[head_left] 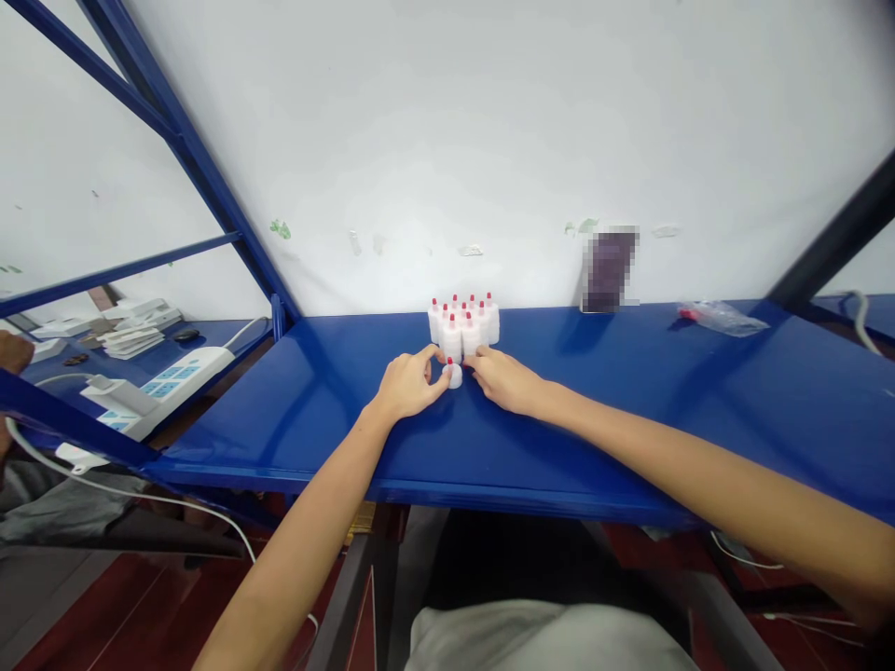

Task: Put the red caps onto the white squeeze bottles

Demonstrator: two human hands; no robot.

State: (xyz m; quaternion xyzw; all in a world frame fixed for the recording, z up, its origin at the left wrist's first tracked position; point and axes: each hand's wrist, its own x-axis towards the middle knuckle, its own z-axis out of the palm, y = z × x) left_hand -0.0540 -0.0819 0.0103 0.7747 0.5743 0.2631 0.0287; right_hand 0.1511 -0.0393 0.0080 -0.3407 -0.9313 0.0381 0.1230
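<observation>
Several white plastic squeeze bottles with red tips [453,337] stand upright in a tight cluster on the blue table, close to the wall. A single red-tipped bottle [454,376] sits nearer to me, in front of the cluster. My left hand [411,384] has its thumb against this near bottle and its forefinger bent beside the cluster; the grip is partly hidden. From the right, my right hand [502,378] reaches in with curled fingers, its thumb and forefinger at the lower part of a front-row bottle [473,341].
The blue tabletop [314,401] meets a white wall. A blurred-out dark phone-like object [610,270] leans there. Farther right lies a clear plastic bag [727,319] with something red. Left, beyond a blue frame post [202,168], are a power strip [172,391] and white stacks [136,337]; another person's hand [15,352] shows there.
</observation>
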